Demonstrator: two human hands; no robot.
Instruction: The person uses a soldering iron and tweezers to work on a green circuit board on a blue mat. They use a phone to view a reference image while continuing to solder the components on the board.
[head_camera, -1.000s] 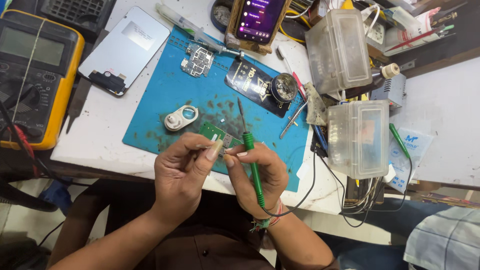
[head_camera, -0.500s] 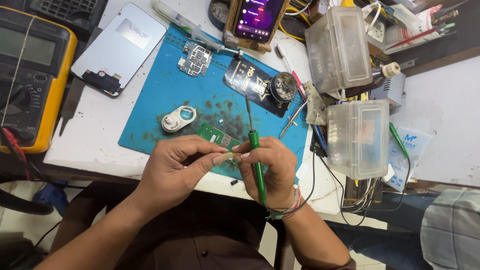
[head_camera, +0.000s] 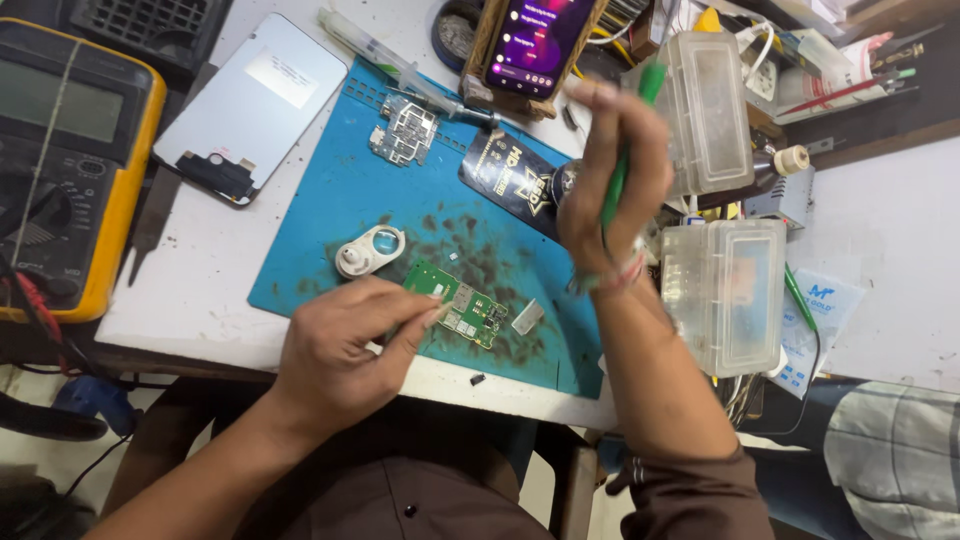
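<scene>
The left hand (head_camera: 345, 345) pinches the near edge of the green circuit board (head_camera: 457, 305), pinning it flat on the blue mat (head_camera: 330, 215) atop the counter (head_camera: 215, 290), while the right hand (head_camera: 612, 175), lifted clear toward the back, closes around a green-handled tool (head_camera: 620, 170), probably a soldering iron.

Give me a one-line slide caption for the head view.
Left hand steadies green circuit board on blue mat; right hand lifts green tool.
</scene>
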